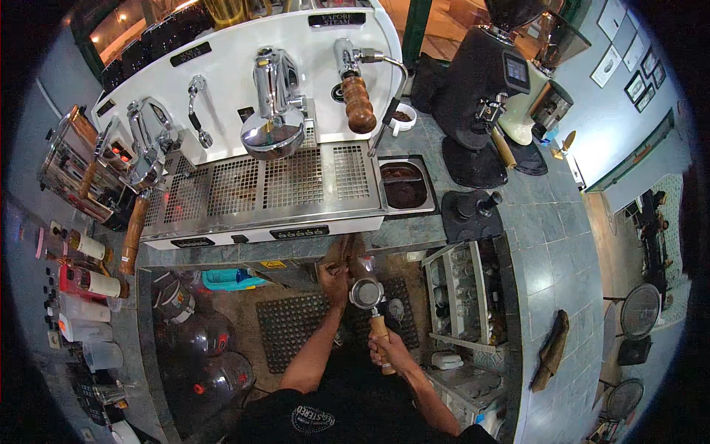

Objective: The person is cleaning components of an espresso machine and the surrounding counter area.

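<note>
My right hand (392, 351) is closed round the wooden handle of a portafilter (367, 294). Its round metal basket faces up, below the counter's front edge and in front of my body. My left hand (333, 283) reaches forward to that edge, its fingers closed on what looks like a brown cloth (357, 260) hanging there. Part of the cloth lies in shadow. Above both hands stands a white espresso machine (310, 231) with a steel drip grate. Its middle group head (272, 137) has no portafilter in it, while another portafilter with a wooden handle (134, 229) sits at the left group.
Right of the machine are a sunken knock box (405, 194), a tamper on a black mat (473, 211), a white cup (401, 118) and a black grinder (470, 96). A folded brown cloth (551, 351) lies on the right counter. Bottles (92, 283) line the left counter; water jugs (224, 374) stand beneath.
</note>
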`<action>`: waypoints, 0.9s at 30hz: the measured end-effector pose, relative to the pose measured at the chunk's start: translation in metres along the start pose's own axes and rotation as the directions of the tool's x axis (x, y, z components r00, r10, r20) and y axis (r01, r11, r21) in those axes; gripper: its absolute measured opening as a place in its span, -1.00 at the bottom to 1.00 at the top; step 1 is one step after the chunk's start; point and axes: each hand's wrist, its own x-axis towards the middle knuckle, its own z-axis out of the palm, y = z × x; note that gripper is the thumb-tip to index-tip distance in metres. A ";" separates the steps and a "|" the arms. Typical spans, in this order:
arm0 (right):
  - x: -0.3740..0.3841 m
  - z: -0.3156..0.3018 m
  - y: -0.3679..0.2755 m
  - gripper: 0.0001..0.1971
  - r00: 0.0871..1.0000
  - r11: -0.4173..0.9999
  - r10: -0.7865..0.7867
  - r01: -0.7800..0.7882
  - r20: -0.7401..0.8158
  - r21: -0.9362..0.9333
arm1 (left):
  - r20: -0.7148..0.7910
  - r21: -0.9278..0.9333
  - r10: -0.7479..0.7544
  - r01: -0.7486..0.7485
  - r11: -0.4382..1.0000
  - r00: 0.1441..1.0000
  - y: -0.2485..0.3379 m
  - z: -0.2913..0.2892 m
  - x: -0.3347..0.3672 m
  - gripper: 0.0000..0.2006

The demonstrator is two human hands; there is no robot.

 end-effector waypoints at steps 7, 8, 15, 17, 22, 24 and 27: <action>0.008 0.013 -0.006 -0.79 0.999 0.998 -0.008 0.011 0.047 -0.061 | -0.200 0.256 0.169 -0.115 0.960 0.965 -0.025 -0.013 0.008 -0.62; 0.009 0.010 -0.006 -0.79 0.999 0.998 -0.011 0.013 0.037 -0.055 | -0.197 0.223 0.173 -0.128 0.966 0.965 -0.023 -0.011 0.006 -0.64; 0.002 -0.004 -0.008 -0.83 0.999 0.999 -0.012 0.013 0.030 -0.031 | 0.054 0.270 -0.139 0.120 0.955 0.989 0.052 -0.036 -0.030 -0.74; 0.005 0.003 -0.006 -0.84 0.998 0.999 0.010 -0.007 0.068 -0.046 | 0.220 0.592 -0.517 0.308 0.744 0.827 0.049 -0.105 -0.054 -0.71; -0.001 -0.008 -0.013 -0.83 1.000 0.999 -0.030 0.030 0.007 -0.020 | 0.292 0.699 -0.712 0.366 0.615 0.639 0.193 -0.072 -0.094 -0.77; -0.003 -0.001 -0.019 -0.81 1.000 0.992 -0.028 0.027 -0.002 -0.126 | 0.321 0.668 -0.441 0.130 0.733 0.838 0.223 -0.056 -0.098 -0.77; -0.006 0.004 -0.017 -0.74 0.999 0.950 -0.016 0.004 -0.036 -0.314 | 0.480 0.684 -0.060 -0.330 0.651 0.875 0.224 -0.029 -0.096 -0.77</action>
